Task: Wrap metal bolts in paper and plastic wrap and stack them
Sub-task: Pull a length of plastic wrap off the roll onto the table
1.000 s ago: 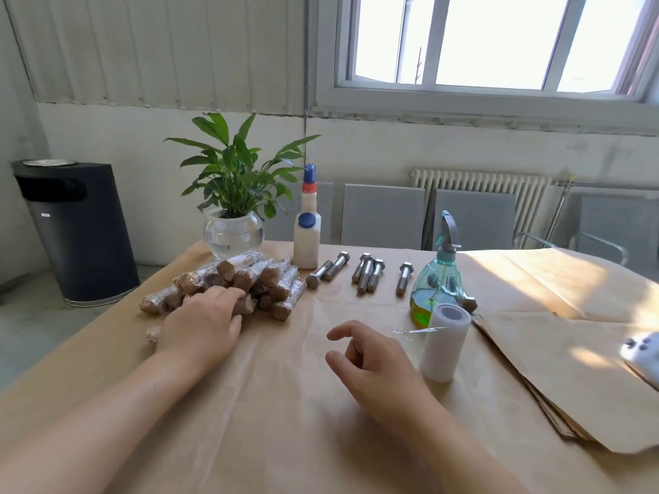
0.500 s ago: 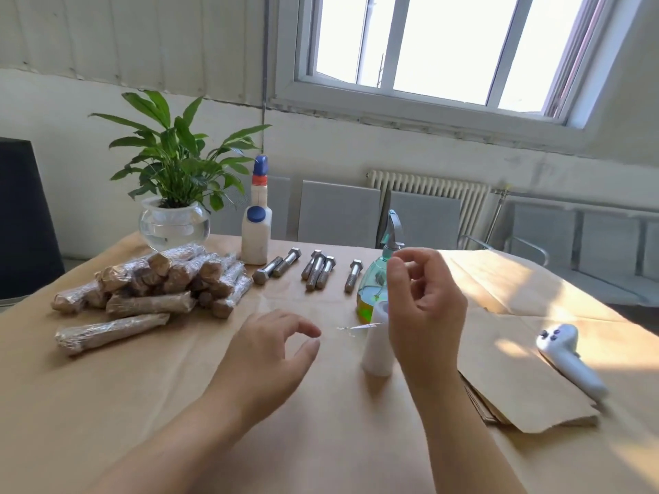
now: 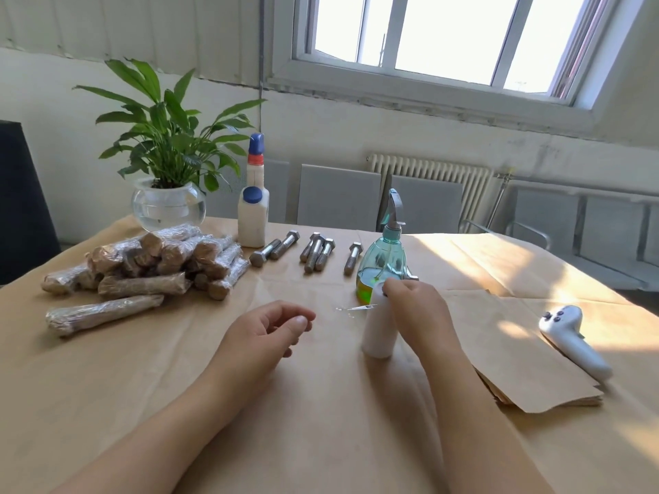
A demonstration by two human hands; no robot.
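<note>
Paper-covered tabletop [image 3: 321,422]: right hand [image 3: 415,308] has dropped onto the plastic wrap roll [image 3: 379,326], gripping its top; left hand [image 3: 264,333] hovers loosely curled, empty. Bare bolts [image 3: 315,251] wait centre frame; the next wrap is apparently beginning.

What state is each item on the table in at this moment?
Wrapped bolts: stacked in a pile.
Bare bolts: unwrapped, lying flat.
Plastic wrap roll: upright, loose end sticking out.
Right hand: fingers on the roll's top.
Left hand: loosely curled, holding nothing.
Paper sheets: stacked flat.
</note>
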